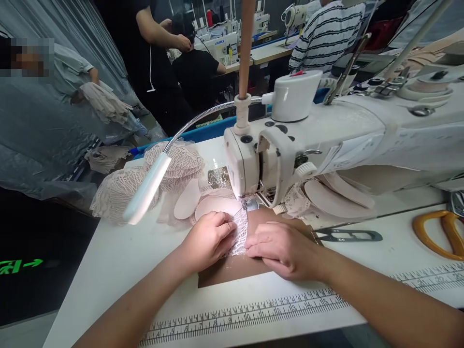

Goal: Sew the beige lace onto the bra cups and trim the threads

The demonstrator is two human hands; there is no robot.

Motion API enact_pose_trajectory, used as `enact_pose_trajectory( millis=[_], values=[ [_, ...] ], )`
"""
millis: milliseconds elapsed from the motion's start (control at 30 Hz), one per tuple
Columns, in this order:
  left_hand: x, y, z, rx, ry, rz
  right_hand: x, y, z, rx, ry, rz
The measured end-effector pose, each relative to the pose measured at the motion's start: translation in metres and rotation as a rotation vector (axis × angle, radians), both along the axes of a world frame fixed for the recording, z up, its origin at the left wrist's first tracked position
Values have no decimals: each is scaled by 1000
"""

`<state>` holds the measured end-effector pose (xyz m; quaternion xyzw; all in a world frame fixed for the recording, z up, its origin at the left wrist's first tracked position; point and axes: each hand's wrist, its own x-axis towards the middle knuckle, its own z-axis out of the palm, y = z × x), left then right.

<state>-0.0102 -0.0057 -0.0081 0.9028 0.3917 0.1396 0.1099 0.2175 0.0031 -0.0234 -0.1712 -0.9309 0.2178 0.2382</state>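
A piece of pale lace lies under the needle area of a white sewing machine, on a brown sheet. My left hand is closed on the lace's left edge, fingers bent together. On the other side, my right hand has its fingers pressed together at the lace's right edge, over the brown sheet. Smooth pale pads lie just behind my left hand. The machine's head hides the far end of the lace.
Lace pieces are stacked at the back left under a lamp. Thread snips and orange-handled scissors lie at right. A ruler strip runs along the front edge. Other people are beyond the table.
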Motion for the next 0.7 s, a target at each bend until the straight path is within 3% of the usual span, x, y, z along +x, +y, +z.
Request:
enact_pose_trajectory(
  millis=[133, 300, 467, 700],
  values=[
    [9, 4, 10, -46, 86, -9, 1, 4, -2, -32, 20, -126],
    [14, 8, 4, -105, 46, 88, 2, 9, -3, -30, 14, -323],
    [7, 11, -2, -250, -168, 104, 0, 10, -1, 1, -7, -291],
    [0, 16, -4, -396, -282, 143, -5, 7, -4, 49, -186, -262]
  ],
)
